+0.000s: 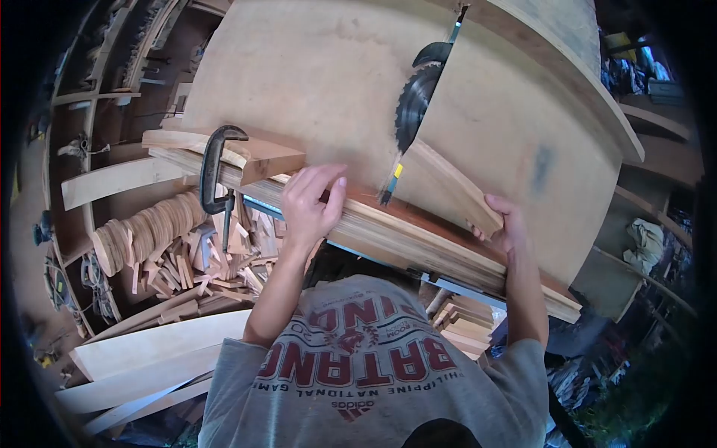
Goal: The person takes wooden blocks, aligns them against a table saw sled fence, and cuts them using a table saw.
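Note:
My right hand point(502, 222) grips the near end of a short wooden piece point(452, 185), whose far end lies close to the circular saw blade point(417, 103). The toothed blade stands up through a slot in the saw table point(306, 82). My left hand point(314, 198) rests on the layered wooden fence point(403, 235) along the table's near edge, fingers bent and thumb apart, holding nothing. To its left, a black C-clamp point(212, 168) grips a wooden block point(272, 158) onto the fence.
Rounded wooden pieces point(146, 231) are lined up at the left above a heap of offcuts point(224, 261). Long pale boards point(168, 340) lie at the lower left. A curved board point(567, 67) stands along the table's right side. Cut pieces point(467, 325) are stacked below the fence.

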The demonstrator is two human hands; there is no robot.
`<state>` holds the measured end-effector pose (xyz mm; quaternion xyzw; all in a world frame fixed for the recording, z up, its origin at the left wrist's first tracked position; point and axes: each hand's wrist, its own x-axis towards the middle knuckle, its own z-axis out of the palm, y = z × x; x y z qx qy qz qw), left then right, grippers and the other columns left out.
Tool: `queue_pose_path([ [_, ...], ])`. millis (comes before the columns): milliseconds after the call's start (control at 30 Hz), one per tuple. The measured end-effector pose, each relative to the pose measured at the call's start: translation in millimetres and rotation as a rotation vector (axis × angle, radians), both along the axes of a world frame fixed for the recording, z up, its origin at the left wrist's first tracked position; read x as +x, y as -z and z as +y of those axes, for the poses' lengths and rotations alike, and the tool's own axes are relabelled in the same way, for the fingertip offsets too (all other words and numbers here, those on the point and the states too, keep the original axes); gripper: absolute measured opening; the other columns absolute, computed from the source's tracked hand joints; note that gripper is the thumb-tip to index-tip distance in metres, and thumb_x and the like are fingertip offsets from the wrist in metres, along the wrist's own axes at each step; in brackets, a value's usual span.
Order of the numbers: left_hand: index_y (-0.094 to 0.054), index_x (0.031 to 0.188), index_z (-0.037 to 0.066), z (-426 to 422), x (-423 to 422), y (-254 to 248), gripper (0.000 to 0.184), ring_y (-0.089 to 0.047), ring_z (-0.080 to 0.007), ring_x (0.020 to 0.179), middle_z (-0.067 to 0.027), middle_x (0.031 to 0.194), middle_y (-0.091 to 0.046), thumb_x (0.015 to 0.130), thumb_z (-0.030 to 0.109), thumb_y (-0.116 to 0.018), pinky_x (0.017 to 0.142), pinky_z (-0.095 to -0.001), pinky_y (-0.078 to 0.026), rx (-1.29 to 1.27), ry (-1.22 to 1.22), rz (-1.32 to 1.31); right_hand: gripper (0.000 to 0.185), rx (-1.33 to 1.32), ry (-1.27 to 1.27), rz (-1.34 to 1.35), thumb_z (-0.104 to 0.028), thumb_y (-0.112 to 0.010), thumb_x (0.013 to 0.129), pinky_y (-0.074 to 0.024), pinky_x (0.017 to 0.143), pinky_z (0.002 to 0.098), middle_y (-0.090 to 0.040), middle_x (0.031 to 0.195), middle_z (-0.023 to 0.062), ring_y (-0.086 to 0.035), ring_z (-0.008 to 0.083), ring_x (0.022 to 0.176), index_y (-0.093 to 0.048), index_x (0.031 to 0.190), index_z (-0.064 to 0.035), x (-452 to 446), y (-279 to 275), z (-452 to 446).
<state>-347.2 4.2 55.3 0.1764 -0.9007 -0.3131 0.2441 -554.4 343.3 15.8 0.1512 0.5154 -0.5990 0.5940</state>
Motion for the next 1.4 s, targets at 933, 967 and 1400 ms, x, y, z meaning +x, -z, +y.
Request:
queue_pose_path([
  [933, -0.077, 0.097, 0.003, -3.3, -0.6, -1.0, 0.01, -0.073, -0.0294, 0.081, -0.0128, 0.094, -0.077, 0.089, 0.007, -0.072, 0.076, -0.0387, -0.056, -0.011, 0.011, -0.045, 0.038, 0.152, -0.679, 1.491, -0.019, -0.082, 0.084, -0.0537, 0.093, 0.0446, -0.069, 0.111, 0.015, -0.066, 0.0336, 0.105, -0.074, 0.12, -0.0074, 35.4, -21.9, -45.3],
  [967, -0.077, 0.097, 0.003, -3.3, -0.9, -1.5, 0.01, -0.073, -0.0294, 0.081, -0.0128, 0.094, -0.077, 0.089, 0.007, -0.072, 0.076, -0.0387, -0.056, -0.014, 0.015, -0.05, 0.038, 0.152, -0.673, 1.486, -0.019, -0.082, 0.084, -0.0537, 0.093, 0.0446, -0.069, 0.111, 0.015, -0.066, 0.0336, 0.105, -0.074, 0.12, -0.0074, 34.7, -20.5, -46.1],
  [1400, -0.077, 0.097, 0.002, -5.0, -0.8, -1.3, 0.011, -0.073, -0.0292, 0.08, -0.0145, 0.093, -0.076, 0.089, 0.006, -0.073, 0.075, -0.0388, -0.056, 0.009, 0.003, -0.062, 0.029, 0.083, -0.479, 0.936, -0.014, -0.079, 0.091, -0.0559, 0.089, 0.038, -0.074, 0.112, 0.0129, -0.069, 0.0257, 0.097, -0.075, 0.118, -0.0047, 4.4, 35.1, -37.4],
])
